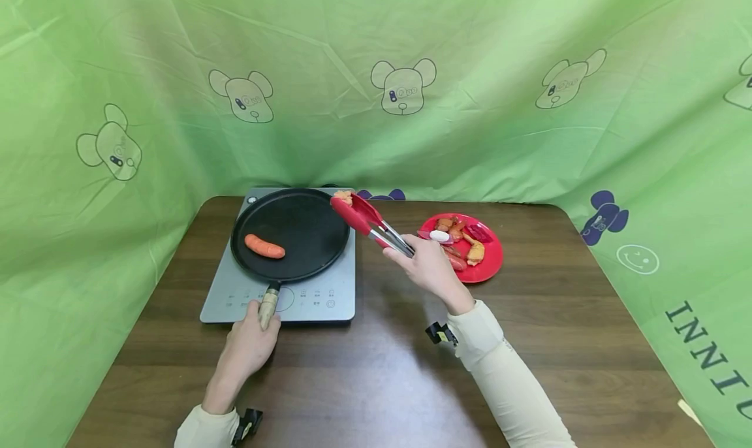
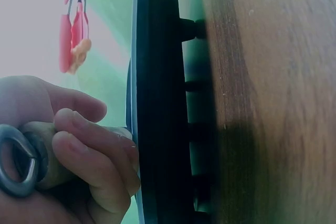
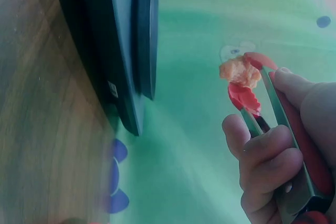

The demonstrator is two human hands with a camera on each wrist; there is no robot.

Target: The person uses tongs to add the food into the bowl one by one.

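Observation:
My left hand (image 1: 249, 343) grips the pale handle (image 1: 269, 307) of a black flat pan (image 1: 299, 232), its fingers curled round it in the left wrist view. A scored sausage (image 1: 265, 246) lies on the left part of the pan. With my right hand (image 1: 431, 268) I hold red-tipped metal tongs (image 1: 382, 232), fingers wrapped about their arms. The tong tips pinch a lumpy golden piece of food, perhaps fried chicken (image 3: 240, 72), raised near the pan's right rim. Right of that hand is a red plate (image 1: 492, 265) bearing several food pieces, including a drumstick-like one (image 1: 474, 251).
Beneath the pan is a grey induction cooker (image 1: 217, 301) with touch markings on its front. It stands on a brown wooden table (image 1: 364, 383). A green printed curtain (image 1: 329, 128) encloses the back and sides. The plate also holds sausages (image 1: 455, 261) and a white-and-pink piece (image 1: 439, 236).

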